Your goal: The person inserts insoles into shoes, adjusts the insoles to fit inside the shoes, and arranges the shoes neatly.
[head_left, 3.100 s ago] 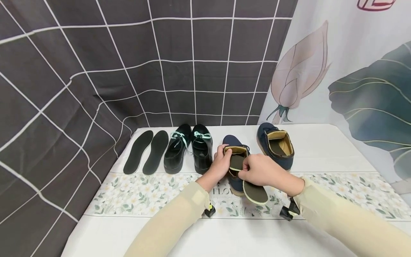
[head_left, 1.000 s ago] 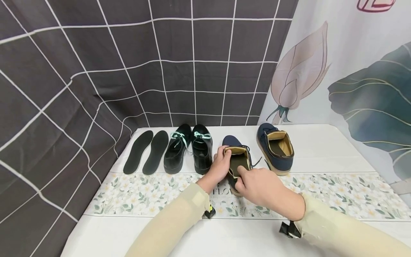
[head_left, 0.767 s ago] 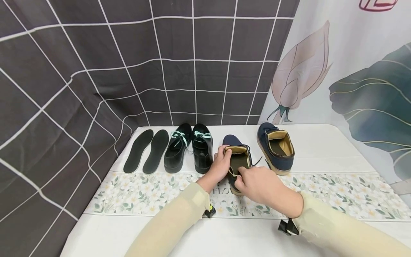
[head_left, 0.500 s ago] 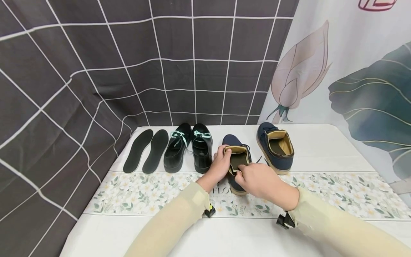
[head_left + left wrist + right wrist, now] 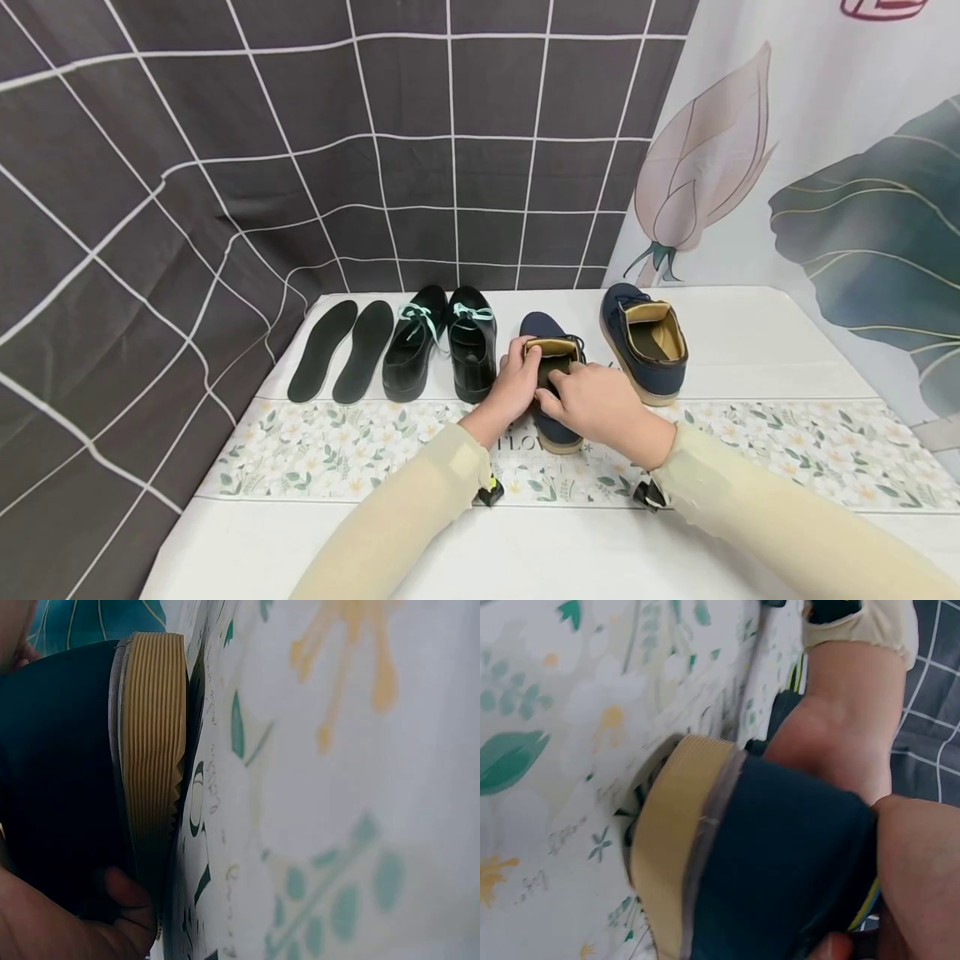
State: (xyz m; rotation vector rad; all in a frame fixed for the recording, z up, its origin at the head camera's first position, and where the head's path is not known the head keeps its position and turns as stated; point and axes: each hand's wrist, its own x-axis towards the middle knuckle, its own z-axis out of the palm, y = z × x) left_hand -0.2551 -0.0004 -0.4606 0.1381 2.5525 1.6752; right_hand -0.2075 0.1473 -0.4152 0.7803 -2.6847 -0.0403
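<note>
Left hand (image 5: 516, 379): clamped on the left side of the opening of the navy shoe (image 5: 557, 427), thumb at the rim. Right hand (image 5: 603, 408): reached in over the heel, index finger put down inside, thumb held apart by the heel collar. Whether anything is pinched by it can't be told (fingertips hidden by the shoe, right wrist view no help).

Shoe is placed just right of frame centre, sole down, toe toward the top. Insole (image 5: 553, 365) is seen inside, partly covered by the right hand. Judged in, or nearly; heel-end fit can't be confirmed, so some pressing or smoothing may be left.

Second navy shoe (image 5: 662, 377), right of the hands: untouched, insole (image 5: 643, 340) seen lying inside. Judged done.

Left of centre, black shoe (image 5: 407, 367) and its mate (image 5: 474, 364) are parked side by side, mint laces tied. Farther left, a loose black insole (image 5: 322, 352) and a matching one (image 5: 363, 352) are laid flat outside them. If that pair is included, it's judged not yet done.

All set on the white table (image 5: 780, 350); backed by dark grid cloth (image 5: 405, 179), upper left and centre.
</note>
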